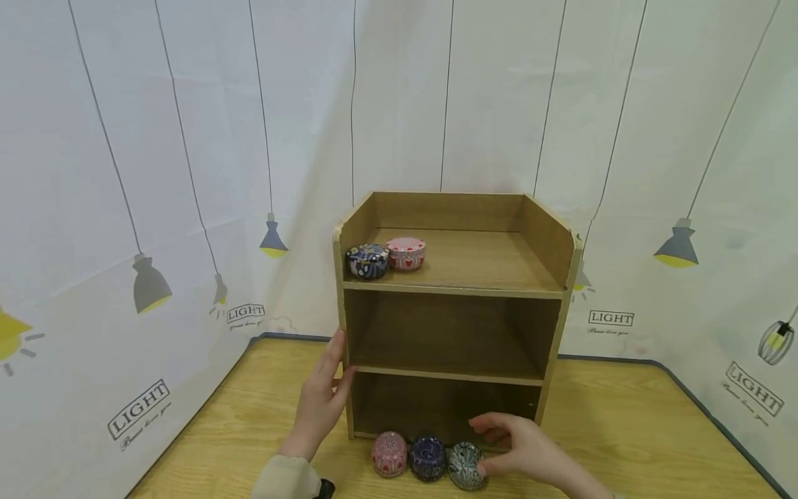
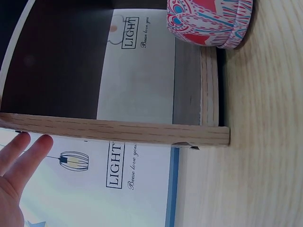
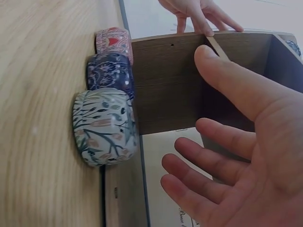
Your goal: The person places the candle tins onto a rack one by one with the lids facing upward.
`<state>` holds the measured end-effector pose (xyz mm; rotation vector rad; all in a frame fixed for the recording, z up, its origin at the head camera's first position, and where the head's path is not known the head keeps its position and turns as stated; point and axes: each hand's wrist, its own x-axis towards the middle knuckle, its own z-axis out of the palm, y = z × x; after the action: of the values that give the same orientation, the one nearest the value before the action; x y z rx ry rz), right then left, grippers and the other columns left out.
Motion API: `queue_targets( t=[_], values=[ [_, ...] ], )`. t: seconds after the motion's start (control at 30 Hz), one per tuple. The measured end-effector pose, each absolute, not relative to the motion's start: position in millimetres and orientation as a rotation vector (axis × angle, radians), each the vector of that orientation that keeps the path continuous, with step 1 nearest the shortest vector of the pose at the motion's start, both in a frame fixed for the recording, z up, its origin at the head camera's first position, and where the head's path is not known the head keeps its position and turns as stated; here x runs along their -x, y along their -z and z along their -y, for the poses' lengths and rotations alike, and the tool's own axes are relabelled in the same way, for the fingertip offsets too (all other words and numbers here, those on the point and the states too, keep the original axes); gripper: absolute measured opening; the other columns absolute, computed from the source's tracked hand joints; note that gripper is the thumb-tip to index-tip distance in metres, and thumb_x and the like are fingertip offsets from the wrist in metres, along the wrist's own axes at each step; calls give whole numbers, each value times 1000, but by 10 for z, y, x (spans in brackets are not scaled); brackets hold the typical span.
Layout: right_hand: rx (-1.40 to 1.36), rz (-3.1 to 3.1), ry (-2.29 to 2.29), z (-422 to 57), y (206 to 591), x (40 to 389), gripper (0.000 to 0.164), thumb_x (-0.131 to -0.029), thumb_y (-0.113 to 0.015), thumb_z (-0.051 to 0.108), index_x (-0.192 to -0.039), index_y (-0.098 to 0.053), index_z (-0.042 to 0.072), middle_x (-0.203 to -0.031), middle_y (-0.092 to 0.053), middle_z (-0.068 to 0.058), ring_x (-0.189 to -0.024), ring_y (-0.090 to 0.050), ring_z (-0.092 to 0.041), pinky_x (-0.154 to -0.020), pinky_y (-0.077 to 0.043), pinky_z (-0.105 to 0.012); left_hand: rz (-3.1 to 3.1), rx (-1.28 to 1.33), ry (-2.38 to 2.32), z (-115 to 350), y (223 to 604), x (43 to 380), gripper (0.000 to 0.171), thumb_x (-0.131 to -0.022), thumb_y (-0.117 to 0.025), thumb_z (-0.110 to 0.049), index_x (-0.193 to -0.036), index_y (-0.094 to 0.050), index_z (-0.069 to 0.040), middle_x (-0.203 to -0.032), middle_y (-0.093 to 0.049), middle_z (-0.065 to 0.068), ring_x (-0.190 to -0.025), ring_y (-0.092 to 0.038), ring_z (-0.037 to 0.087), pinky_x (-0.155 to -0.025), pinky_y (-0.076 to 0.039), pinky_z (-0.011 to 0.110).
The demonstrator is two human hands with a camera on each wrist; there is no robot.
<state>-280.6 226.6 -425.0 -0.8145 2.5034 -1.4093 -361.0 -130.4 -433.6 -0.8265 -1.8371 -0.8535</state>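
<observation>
My left hand (image 1: 320, 391) rests against the left side of a wooden shelf unit (image 1: 449, 289), its fingers fairly straight. In front of the shelf stand three small round tins in a row: a pink-red one (image 1: 389, 454), a dark blue one (image 1: 427, 458) and a white one with green leaf patterns (image 3: 105, 127). Nearest that white-green tin is my right hand (image 1: 526, 447). In the right wrist view its thumb and fingers are spread apart, holding nothing. On the top shelf, at the left, sit a dark blue-yellow patterned tin (image 1: 368, 262) and a pink tin with red hearts (image 1: 406, 254).
The shelf has two open compartments below its top (image 1: 480, 260). It stands on a wood-grain table (image 1: 249, 416). A white backdrop (image 1: 399, 97) printed with hanging lamps surrounds the table on the back and sides.
</observation>
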Motion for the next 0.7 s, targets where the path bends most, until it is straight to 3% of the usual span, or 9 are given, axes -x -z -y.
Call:
queue_targets(
  t=[0.4, 0.7],
  values=[
    [818, -2444, 1473, -2278, 4484, 2813, 62, -82, -79, 15, -131, -51, -10, -129, -53, -30, -112, -56, -44, -90, -53, -39, 1831, 828, 845, 1310, 4337, 3609, 73, -84, -68, 8, -149, -36, -2, -151, -38, 13, -121, -53, 28, -66, -57, 20],
    [797, -2504, 1426, -2306, 4626, 2847, 63, -81, -80, 20, -132, -53, -6, -127, -57, -24, -107, -57, -37, -84, -54, -32, 1837, 825, 847, 1307, 4333, 3598, 73, -84, -68, 8, -149, -36, -2, -152, -37, 13, -125, -51, 25, -66, -57, 20]
  ],
)
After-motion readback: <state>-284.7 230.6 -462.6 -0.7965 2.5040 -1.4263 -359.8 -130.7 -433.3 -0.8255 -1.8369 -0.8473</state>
